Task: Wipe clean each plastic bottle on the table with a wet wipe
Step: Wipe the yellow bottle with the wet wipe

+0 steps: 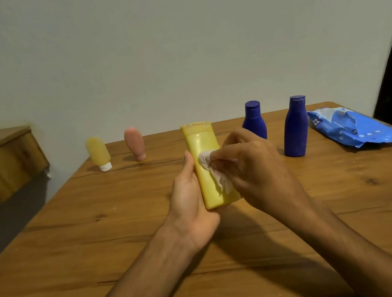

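The left hand (190, 201) grasps the tall yellow bottle (201, 145) by its lower half, above the wooden table (101, 242), cap end away from the person. The right hand (252, 165) pinches a crumpled white wet wipe (221, 181) against the bottle's front face. Beyond the right hand stand a nearer blue bottle (295, 129) and a farther blue bottle (254, 123), with the blue wipe pack (352, 130) further right. Beyond the left hand, well apart, a small yellow bottle (98, 153) and a pink bottle (135, 143) stand cap-down.

Grips flat yellow plastic bottle (200, 145) in left hand (191, 201) above brown wooden table (97, 247); presses crumpled white wet wipe (204, 159) to its front with right hand (257, 166).
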`<state>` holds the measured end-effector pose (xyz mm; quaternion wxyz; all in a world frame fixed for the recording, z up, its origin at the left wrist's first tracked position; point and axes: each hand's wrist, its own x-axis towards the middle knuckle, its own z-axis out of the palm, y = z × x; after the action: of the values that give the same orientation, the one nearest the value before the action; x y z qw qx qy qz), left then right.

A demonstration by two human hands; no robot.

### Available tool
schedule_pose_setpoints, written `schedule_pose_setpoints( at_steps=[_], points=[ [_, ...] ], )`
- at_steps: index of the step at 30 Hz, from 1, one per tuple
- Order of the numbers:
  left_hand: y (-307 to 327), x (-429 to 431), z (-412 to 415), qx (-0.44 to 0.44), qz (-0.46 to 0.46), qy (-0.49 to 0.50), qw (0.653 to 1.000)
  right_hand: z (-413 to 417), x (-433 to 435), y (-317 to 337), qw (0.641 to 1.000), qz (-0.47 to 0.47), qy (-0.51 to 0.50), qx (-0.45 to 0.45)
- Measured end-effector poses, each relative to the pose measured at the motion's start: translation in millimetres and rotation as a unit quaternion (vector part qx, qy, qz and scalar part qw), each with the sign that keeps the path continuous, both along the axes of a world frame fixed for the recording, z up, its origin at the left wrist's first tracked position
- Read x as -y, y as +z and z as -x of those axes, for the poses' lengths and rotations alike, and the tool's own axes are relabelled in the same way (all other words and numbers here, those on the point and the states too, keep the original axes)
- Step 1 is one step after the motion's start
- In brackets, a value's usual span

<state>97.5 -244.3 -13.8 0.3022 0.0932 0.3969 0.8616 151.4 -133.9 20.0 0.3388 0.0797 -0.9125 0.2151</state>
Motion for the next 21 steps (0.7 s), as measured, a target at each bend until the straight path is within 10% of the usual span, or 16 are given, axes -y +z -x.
schedule_pose_setpoints(
  at_steps=[8, 21],
  points=[
    [-1.8, 4.5, 9.2, -0.003, 0.007, 0.021, 1.0, -15.4, 9.1, 7.8, 0.985, -0.106, 0.068, 0.118],
    [-8.7, -0.7, 3.7, -0.116, 0.055, 0.002, 0.992, 3.7, -8.8, -3.2, 0.993, 0.045, -0.007, -0.105]
  ],
)
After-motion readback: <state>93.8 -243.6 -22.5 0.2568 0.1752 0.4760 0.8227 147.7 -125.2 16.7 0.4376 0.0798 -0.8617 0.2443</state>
